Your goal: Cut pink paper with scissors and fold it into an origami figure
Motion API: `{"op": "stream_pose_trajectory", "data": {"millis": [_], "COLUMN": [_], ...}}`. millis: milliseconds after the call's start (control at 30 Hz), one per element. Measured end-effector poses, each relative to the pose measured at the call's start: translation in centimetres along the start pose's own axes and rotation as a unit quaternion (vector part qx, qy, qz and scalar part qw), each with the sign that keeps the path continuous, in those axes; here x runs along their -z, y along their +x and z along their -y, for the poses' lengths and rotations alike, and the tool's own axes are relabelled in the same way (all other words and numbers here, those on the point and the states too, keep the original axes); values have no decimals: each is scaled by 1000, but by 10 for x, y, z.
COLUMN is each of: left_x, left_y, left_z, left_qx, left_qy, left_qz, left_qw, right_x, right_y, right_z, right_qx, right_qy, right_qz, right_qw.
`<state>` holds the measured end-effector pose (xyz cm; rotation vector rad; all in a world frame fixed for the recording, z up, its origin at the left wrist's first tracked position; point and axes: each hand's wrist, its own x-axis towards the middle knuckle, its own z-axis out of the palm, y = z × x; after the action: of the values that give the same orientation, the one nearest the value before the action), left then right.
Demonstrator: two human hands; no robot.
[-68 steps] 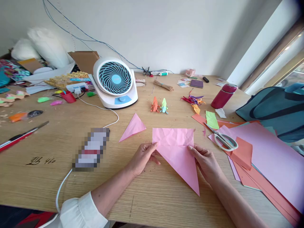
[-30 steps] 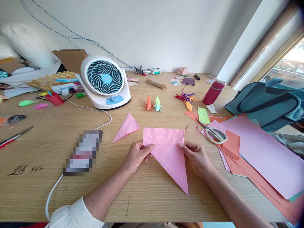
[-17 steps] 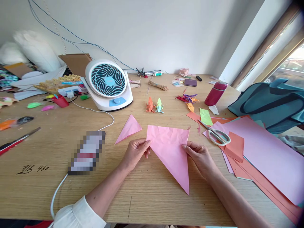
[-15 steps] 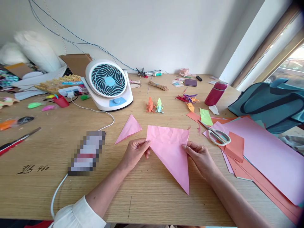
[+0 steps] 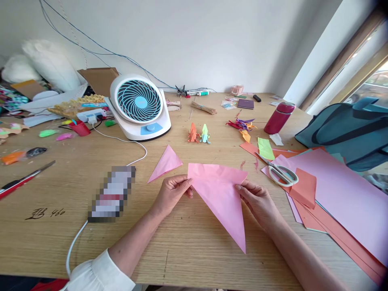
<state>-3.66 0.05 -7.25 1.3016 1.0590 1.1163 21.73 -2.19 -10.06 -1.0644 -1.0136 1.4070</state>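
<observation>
A folded sheet of pink paper [image 5: 221, 198] is held up over the table, its long point hanging down to the right. My left hand [image 5: 174, 194] pinches its left edge between thumb and fingers. On the other side, my right hand [image 5: 256, 198] pinches the right edge, thumb in front. The fingers behind the paper are partly hidden. Just beyond my left hand lies a separate pink paper triangle [image 5: 166, 162]. Farther back stand an orange folded paper figure [image 5: 192, 133] and a light green one [image 5: 205, 134].
Scissors [image 5: 283, 174] lie on stacked coloured paper [image 5: 348, 198] at the right, near a red bottle [image 5: 279, 117] and a teal bag [image 5: 342, 129]. A white fan [image 5: 140, 107] stands back left. A phone [image 5: 112, 194] with a cable and a utility knife [image 5: 27, 180] lie left.
The paper's upper right corner has spread outward to the right and its lower point has shifted slightly right and down. Both hands keep their pinch. The whole view has shifted slightly.
</observation>
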Motion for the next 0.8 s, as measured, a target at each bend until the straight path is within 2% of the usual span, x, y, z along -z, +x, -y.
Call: {"op": "stream_pose_trajectory", "data": {"millis": [133, 300, 400, 533, 633, 700, 800], "left_x": [0, 2, 2, -2, -4, -4, -2], "left_y": [0, 1, 2, 1, -2, -5, -14], "left_z": [0, 5, 8, 10, 8, 4, -9], "left_qx": [2, 9, 9, 59, 72, 28, -126], "left_qy": [8, 12, 15, -2, 11, 31, 81], "left_qz": [-14, 1, -2, 25, 43, 31, -13], "left_qw": [1000, 1000, 1000, 998, 996, 999, 989], "right_x": [-1, -3, -5, -7, -7, -7, -8], "right_y": [-1, 0, 0, 1, 0, -4, -15], "right_z": [1, 1, 1, 7, 14, 20, 30], "right_qx": [6, -8, -10, -18, 1, 46, 183], "right_qy": [-15, -19, -3, -6, -58, -107, -191], "right_qz": [2, 26, 18, -4, -13, -30, -62], "right_qw": [1000, 999, 1000, 1000, 998, 993, 962]}}
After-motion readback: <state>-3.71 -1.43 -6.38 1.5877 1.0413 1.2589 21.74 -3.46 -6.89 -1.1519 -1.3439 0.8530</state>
